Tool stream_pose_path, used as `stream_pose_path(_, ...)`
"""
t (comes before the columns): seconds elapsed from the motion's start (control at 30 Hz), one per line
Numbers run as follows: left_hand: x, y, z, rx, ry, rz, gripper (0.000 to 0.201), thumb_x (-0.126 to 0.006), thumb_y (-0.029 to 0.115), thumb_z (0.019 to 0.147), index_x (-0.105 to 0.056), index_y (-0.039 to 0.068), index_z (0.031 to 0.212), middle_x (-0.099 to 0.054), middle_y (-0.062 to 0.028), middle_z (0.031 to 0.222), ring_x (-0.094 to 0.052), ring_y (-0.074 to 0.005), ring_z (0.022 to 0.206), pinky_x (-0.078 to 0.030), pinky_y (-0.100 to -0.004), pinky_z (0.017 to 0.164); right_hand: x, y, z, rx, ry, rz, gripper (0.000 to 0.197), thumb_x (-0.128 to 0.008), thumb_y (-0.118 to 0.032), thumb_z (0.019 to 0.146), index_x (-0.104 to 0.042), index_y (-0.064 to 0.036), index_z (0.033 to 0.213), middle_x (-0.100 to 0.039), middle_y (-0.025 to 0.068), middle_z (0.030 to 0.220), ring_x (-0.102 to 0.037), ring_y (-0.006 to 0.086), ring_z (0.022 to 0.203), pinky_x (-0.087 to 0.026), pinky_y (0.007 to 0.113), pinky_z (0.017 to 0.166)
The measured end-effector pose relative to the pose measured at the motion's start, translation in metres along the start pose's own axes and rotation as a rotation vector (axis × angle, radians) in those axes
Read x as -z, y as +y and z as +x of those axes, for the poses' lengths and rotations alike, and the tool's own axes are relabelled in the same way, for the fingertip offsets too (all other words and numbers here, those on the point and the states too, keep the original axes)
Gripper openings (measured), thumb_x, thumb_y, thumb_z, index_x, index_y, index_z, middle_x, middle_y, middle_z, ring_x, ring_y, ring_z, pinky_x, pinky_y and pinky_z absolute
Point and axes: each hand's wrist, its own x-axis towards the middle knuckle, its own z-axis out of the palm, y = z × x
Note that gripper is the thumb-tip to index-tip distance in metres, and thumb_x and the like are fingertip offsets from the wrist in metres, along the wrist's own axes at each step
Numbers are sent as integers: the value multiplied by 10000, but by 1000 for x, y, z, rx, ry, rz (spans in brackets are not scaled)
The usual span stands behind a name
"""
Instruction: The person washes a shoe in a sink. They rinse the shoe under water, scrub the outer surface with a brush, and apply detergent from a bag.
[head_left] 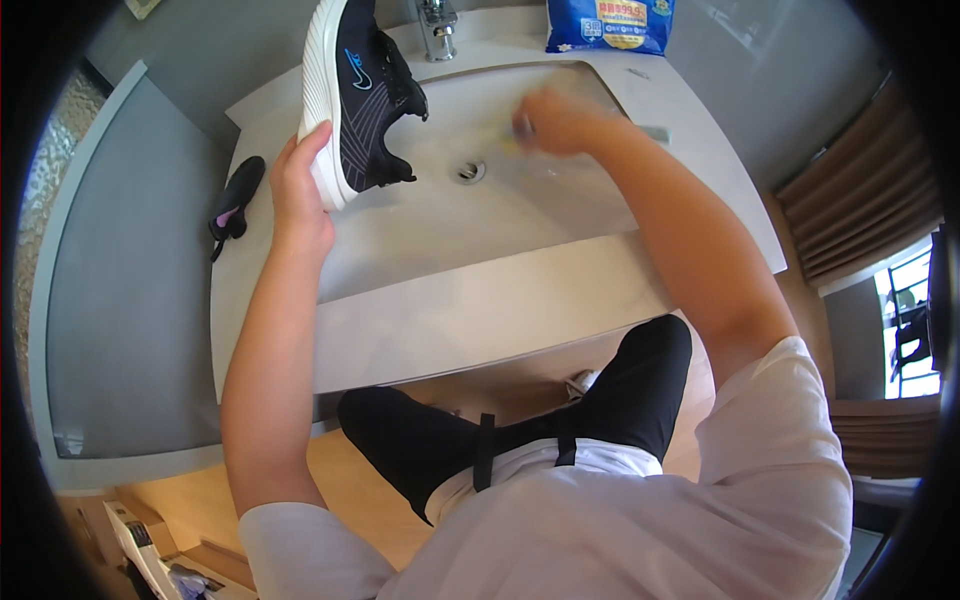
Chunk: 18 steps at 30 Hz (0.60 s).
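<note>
My left hand grips a black sneaker with a thick white sole, fingers and thumb around the sole near its lower end. The shoe is tipped up over the left side of a white washbasin, its opening facing right. Above the basin's right part is my right hand, blurred by motion. Its fingers are curled, and a small smear of dark and yellowish colour shows at their tips; what they hold is too blurred to name. A gap separates this hand from the sneaker.
A chrome tap stands at the back of the basin, with a blue plastic packet to its right. On the left counter lies a black elongated object with a purple patch. A pale object sits by the basin's right rim. A brown curtain hangs at right.
</note>
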Motion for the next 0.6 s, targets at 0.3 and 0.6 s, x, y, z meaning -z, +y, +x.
stream_pose_path(0.3, -1, -6, 11, 25, 27, -45, 487, -665, 286, 904, -588, -27, 1268, -691, -112, 1148, -673, -218, 1035, -496, -332, 937, -20, 18, 1, -174, 135, 179, 555, -726, -346, 816, -618, -94, 1299, -721, 195, 966, -674, 362, 1043, -531, 440, 898)
stream_pose_path(0.6, 3, -6, 12, -57, 145, -98, 500, -713, 236, 862, -595, -67, 1243, -676, -131, 1124, -663, -221, 998, -493, -314, 884, 109, 6, 32, -159, 349, 1111, 356, -705, -300, 859, -614, -38, 1083, -673, 78, 863, -574, 101, 676, -442, 283, 533)
